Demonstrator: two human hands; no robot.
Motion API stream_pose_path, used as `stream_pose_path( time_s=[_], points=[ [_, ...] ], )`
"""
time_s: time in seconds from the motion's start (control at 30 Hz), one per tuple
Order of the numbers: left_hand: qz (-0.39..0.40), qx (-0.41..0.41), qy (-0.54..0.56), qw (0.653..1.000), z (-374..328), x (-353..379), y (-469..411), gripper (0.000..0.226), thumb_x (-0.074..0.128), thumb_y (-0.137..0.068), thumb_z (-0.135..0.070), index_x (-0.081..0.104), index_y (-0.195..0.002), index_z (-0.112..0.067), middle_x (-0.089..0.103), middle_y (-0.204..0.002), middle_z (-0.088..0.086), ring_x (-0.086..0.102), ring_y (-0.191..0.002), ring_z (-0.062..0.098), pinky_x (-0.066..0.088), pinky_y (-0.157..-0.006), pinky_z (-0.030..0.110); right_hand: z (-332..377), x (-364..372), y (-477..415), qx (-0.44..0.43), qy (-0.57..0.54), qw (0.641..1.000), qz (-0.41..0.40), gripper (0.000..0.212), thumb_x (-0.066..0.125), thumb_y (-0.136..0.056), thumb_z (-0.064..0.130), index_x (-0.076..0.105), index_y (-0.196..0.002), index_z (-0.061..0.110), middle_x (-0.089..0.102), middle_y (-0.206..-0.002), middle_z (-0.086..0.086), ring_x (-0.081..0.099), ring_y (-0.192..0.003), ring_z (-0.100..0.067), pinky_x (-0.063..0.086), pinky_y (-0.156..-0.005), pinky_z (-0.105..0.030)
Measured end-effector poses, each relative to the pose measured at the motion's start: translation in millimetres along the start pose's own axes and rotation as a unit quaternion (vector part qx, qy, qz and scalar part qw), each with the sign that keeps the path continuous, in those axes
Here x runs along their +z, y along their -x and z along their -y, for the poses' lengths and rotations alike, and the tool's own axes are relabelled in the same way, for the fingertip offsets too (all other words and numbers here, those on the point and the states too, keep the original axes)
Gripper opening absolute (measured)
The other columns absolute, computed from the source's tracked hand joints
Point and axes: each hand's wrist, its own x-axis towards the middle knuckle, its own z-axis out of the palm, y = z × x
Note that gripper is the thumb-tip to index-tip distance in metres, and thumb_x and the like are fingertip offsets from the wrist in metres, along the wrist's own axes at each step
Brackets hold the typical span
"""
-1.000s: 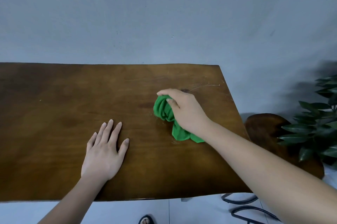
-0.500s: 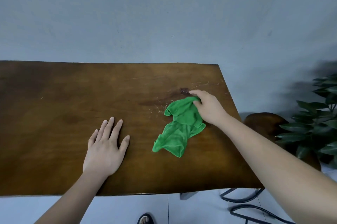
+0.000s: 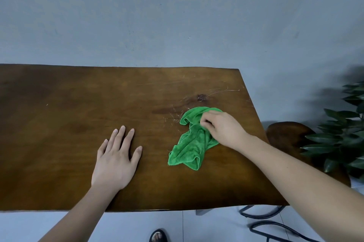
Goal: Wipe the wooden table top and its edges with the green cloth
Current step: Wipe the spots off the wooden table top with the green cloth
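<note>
On table top, 3 o'clock sector: green cloth (image 3: 192,143) lies crumpled and partly spread on the wooden table top (image 3: 78,104), inside the right edge.
Right hand (image 3: 222,127): fingers curled onto the far portion of the cloth, grasping it; forearm extends toward 5 o'clock.
Left hand (image 3: 116,159): released, palm flat on the wood, fingers straight, pointing to 12 o'clock; located at 9 o'clock of the cloth, apart from it.
Surface marks: pale scratches (image 3: 176,113) at 11 o'clock of the cloth; dark stain (image 3: 201,97) just beyond.
Stool (image 3: 285,135): dark wooden seat beside the table's right edge.
Plant (image 3: 342,133): leafy, at 3 o'clock of the stool.
Floor: sandalled foot (image 3: 157,236) at 6 o'clock, below the near edge.
</note>
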Motion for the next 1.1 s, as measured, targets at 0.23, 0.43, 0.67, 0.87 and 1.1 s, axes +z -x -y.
stream_pose_path(
  time_s=[0.23, 0.43, 0.67, 0.87, 1.1],
  points=[
    [0.005, -0.002, 0.0, 1.0, 0.6, 1.8, -1.2, 0.09, -0.006, -0.099, -0.084, 0.008, -0.176, -0.04, 0.0, -0.185, -0.008, -0.007, -0.17, 0.016, 0.001, -0.137, 0.046, -55.9, -66.3, -27.2, 0.22, -0.126, 0.959, -0.124, 0.015, 0.054, -0.111, 0.019, 0.065, -0.101, 0.015, 0.077, -0.083, -0.004, 0.074, -0.078, -0.021, 0.058, -0.079, -0.04],
    [0.002, 0.0, 0.004, 1.0, 0.9, 1.8, -0.1, 0.091, -0.006, -0.099, -0.084, 0.01, -0.176, -0.039, 0.001, -0.185, -0.007, -0.008, -0.17, 0.015, 0.002, -0.138, 0.046, -121.6, -59.6, -16.1, 0.372, -0.068, 0.923, -0.073, 0.014, 0.057, -0.106, 0.014, 0.064, -0.112, 0.004, 0.076, -0.113, -0.022, 0.071, -0.112, -0.044, 0.056, -0.095, -0.046],
    [0.0, 0.002, 0.003, 1.0, 0.4, 1.9, 0.6, 0.088, -0.004, -0.101, -0.082, 0.011, -0.176, -0.039, 0.003, -0.185, -0.007, -0.007, -0.17, 0.015, 0.003, -0.138, 0.045, -55.9, -26.6, -9.7, 0.084, -0.003, 0.995, -0.061, 0.023, 0.068, -0.104, 0.02, 0.07, -0.127, 0.022, 0.064, -0.119, 0.003, 0.064, -0.113, -0.02, 0.057, -0.097, -0.041],
    [0.001, -0.001, 0.005, 1.0, 1.7, 3.4, -0.1, 0.087, -0.004, -0.101, -0.082, 0.008, -0.176, -0.04, -0.001, -0.185, -0.008, -0.01, -0.17, 0.013, 0.001, -0.138, 0.045, -18.2, -6.8, -53.5, 0.025, 0.041, 0.994, 0.097, 0.033, 0.074, -0.105, 0.046, 0.071, -0.134, 0.031, 0.058, -0.117, 0.004, 0.058, -0.115, -0.016, 0.055, -0.091, -0.04],
    [0.001, 0.002, 0.003, 1.0, 1.6, 2.3, 0.0, 0.087, -0.006, -0.101, -0.082, 0.005, -0.176, -0.04, -0.004, -0.185, -0.009, -0.013, -0.169, 0.013, -0.001, -0.138, 0.044, -20.0, -32.7, -110.8, 0.122, -0.071, 0.989, 0.031, 0.01, 0.071, -0.109, 0.032, 0.078, -0.107, 0.026, 0.077, -0.097, 0.009, 0.071, -0.072, -0.014, 0.061, -0.067, -0.03]
  ],
)
